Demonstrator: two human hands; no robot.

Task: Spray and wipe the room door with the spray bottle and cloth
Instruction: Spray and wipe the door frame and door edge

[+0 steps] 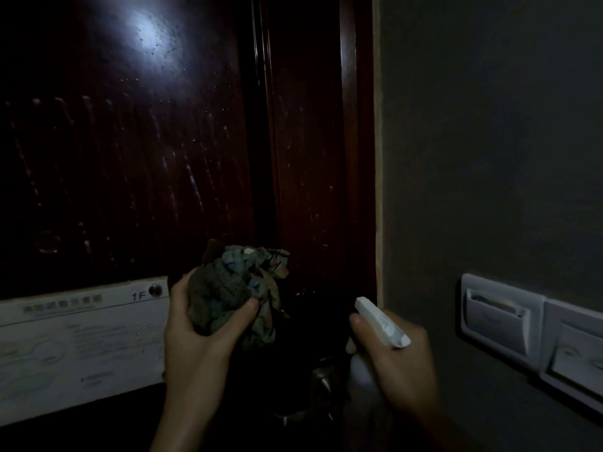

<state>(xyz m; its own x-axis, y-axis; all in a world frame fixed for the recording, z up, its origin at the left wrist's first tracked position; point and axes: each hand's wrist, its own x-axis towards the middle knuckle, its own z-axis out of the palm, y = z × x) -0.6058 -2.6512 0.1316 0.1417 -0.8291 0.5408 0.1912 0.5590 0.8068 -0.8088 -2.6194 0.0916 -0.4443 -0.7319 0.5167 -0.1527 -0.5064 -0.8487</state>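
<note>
The dark red-brown wooden door (137, 158) fills the left and centre of the view, dotted with spray droplets and streaks that run down its panel. My left hand (195, 334) grips a bunched blue-green cloth (235, 288), held just in front of the door's lower part. My right hand (394, 357) holds a white spray bottle (380, 321) by its trigger head, nozzle aimed up and left at the door. The bottle's body is mostly hidden below my hand.
A white evacuation sign (81, 344) marked "1F" is fixed to the door at lower left. A metal door handle (321, 386) shows dimly between my hands. The grey wall (489, 141) on the right carries a key-card holder (499, 321) and a switch plate (574, 353).
</note>
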